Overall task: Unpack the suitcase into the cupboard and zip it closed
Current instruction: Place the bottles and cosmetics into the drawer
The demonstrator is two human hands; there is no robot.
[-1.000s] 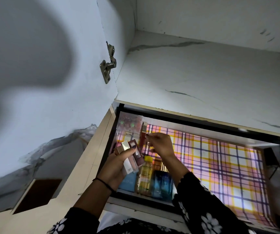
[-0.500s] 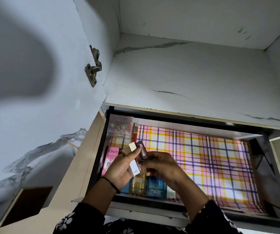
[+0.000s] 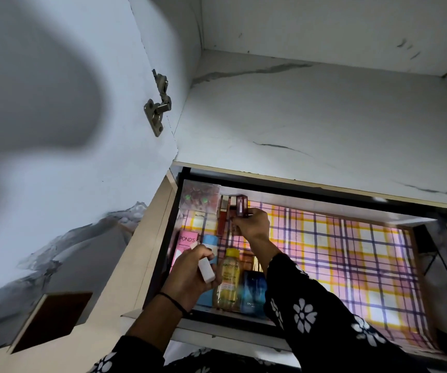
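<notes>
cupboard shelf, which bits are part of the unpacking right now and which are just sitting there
In the job: maroon box, held in the right grip; white box, held in the left grip.
Just sitting: Garnier bottle, Pond's box, blue box, door hinge.

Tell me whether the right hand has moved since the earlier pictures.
Yes. The right hand went from above the yellow plastic Garnier bottle toward the back of the drawer, pinching a small maroon box.

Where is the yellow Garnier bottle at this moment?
In the head view, the yellow Garnier bottle stands at the front left of the checked shelf, between the left hand and a blue box.
</notes>
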